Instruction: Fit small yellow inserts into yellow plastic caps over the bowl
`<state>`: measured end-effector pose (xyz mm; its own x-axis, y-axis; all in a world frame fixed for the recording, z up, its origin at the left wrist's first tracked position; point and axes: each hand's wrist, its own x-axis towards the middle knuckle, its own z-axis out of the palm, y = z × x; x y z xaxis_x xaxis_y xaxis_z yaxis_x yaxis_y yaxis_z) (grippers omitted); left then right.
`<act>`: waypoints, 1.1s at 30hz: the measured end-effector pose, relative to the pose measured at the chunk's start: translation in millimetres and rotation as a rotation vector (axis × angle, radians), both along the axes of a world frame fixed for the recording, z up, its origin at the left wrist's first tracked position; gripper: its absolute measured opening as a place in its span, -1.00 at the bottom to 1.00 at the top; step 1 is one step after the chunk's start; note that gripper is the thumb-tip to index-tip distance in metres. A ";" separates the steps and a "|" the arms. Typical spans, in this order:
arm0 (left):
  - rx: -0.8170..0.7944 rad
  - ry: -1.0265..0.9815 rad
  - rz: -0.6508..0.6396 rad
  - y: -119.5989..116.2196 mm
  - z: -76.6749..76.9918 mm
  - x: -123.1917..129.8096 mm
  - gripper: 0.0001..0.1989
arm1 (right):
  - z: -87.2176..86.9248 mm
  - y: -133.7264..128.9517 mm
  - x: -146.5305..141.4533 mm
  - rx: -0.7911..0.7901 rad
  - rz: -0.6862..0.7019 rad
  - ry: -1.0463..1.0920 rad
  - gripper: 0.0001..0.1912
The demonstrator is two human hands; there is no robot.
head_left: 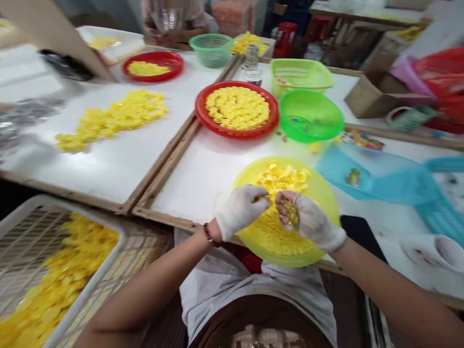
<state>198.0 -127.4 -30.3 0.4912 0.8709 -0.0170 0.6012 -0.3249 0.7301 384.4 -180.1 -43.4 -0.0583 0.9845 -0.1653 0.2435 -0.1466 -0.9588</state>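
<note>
My left hand point(239, 207), in a white fingerless glove, is over the left side of a round yellow basin point(328, 193). Its thumb and fingers are pinched together, and what lies between them cannot be made out. My right hand point(312, 223), gloved the same way, is cupped palm-up around a handful of small gold-yellow pieces point(291, 212). Both hands are close together above the basin. At the basin's far side lie yellow cup-shaped pieces point(282, 178); a mass of small yellow pieces point(279, 237) fills its near side.
Beyond stands a red plate point(200, 113) covered with yellow cups, beside a green bowl point(326, 116). A pile of yellow pieces point(116, 116) lies on the left table. A white crate point(121, 229) is at lower left. Blue trays point(395, 179) and a white cup point(449, 253) are rightward.
</note>
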 end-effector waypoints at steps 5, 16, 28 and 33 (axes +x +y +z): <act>-0.617 -0.289 0.014 3.2 -6.5 15.6 -0.76 | 15.8 15.0 -3.0 -0.169 -0.222 0.692 -0.53; -0.779 -0.403 0.073 -5.2 -15.1 32.1 -0.66 | 7.0 26.3 -22.5 0.156 -0.352 0.765 -0.50; -0.754 -0.409 0.041 -6.5 -20.9 29.8 -0.64 | 7.9 25.4 -13.4 0.092 -0.342 0.834 -0.48; -0.822 -0.455 0.096 -6.3 -20.7 28.8 -0.60 | 10.1 24.9 -7.5 0.046 -0.351 0.874 -0.47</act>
<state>226.9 -133.7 -51.0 0.5284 0.7083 -0.4682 0.1993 0.4326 0.8793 376.9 -155.2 -33.3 0.1575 0.9738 -0.1639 -0.6156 -0.0330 -0.7873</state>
